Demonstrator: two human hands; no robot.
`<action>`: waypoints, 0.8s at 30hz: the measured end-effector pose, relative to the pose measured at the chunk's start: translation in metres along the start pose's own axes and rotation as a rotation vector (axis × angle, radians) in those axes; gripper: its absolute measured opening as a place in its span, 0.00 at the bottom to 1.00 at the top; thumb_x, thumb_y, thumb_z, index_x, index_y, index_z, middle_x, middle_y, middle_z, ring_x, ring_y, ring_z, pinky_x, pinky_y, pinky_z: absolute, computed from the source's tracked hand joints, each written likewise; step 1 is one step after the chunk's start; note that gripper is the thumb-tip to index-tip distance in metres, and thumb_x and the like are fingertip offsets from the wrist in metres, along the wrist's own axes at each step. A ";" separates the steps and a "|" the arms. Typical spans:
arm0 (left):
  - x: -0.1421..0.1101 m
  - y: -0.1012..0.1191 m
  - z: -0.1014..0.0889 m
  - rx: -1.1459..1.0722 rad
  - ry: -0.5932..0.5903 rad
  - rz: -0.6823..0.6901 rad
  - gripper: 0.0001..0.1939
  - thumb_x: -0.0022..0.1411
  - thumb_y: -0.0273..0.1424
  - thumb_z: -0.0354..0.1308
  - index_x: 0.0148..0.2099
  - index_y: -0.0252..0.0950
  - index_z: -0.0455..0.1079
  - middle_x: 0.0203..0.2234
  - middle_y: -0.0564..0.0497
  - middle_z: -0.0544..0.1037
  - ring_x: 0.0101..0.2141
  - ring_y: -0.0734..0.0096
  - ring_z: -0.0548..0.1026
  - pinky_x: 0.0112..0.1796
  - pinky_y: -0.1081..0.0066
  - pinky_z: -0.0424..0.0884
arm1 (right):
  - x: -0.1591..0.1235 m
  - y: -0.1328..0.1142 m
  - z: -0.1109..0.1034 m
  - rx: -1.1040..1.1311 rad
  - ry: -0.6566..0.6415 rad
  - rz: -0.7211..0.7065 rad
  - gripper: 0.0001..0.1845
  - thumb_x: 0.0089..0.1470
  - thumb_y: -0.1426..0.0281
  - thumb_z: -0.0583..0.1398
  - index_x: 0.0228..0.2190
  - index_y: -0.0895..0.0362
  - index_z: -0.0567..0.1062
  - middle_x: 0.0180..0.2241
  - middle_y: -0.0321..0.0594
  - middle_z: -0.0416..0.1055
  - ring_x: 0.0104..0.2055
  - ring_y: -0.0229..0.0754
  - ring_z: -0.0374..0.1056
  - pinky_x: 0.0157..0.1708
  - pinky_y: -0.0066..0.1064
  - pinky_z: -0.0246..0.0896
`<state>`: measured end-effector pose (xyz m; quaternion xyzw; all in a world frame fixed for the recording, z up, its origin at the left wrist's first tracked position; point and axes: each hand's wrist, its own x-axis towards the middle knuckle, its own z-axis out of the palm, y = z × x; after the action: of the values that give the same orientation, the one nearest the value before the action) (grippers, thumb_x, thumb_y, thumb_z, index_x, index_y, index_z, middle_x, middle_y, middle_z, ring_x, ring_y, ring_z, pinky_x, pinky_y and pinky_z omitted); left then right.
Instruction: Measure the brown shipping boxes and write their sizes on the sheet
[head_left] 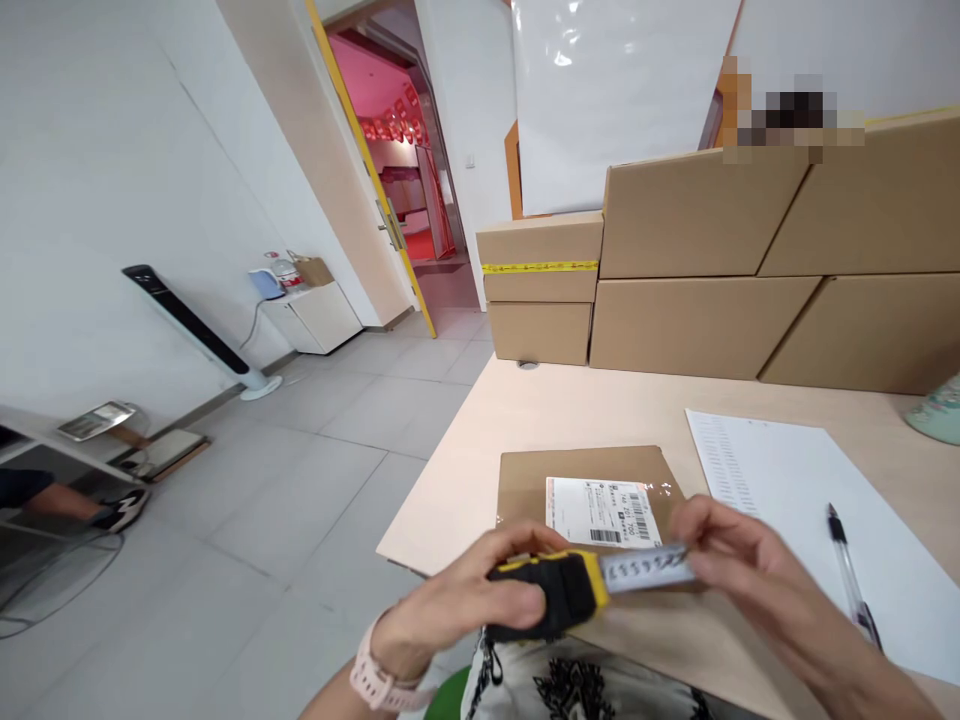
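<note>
My left hand (472,590) is closed around a black and yellow tape measure (551,592), its thumb on the side of the case. A short length of the silvery blade (645,570) sticks out to the right. Its free end is pinched between the fingers of my right hand (750,570), which hide the tip. Just beyond the blade, a brown cardboard parcel (521,480) lies flat on the table, with a white shipping label (574,510) and clear tape on top. The parcel's near edge is partly hidden by the tape measure and my hands.
Right of the parcel, a pen (847,560) lies on printed paper sheets (780,470). Stacked cardboard boxes (697,325) line the back of the table (465,470). A green patterned object (937,412) stands at the right edge. Another person's foot (124,508) shows at far left.
</note>
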<state>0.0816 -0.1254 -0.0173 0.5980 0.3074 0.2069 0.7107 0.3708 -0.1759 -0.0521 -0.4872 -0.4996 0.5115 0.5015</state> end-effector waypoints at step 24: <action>0.018 -0.013 -0.130 0.171 0.216 -0.147 0.26 0.57 0.52 0.59 0.40 0.31 0.73 0.27 0.45 0.80 0.24 0.68 0.77 0.17 0.78 0.68 | 0.050 0.061 -0.054 0.099 0.253 0.187 0.14 0.44 0.58 0.69 0.26 0.53 0.75 0.25 0.33 0.67 0.28 0.36 0.58 0.28 0.26 0.56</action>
<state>0.0041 -0.0220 -0.0455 0.6063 0.4418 0.1905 0.6332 0.4216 -0.1243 -0.1142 -0.5668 -0.3593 0.5143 0.5340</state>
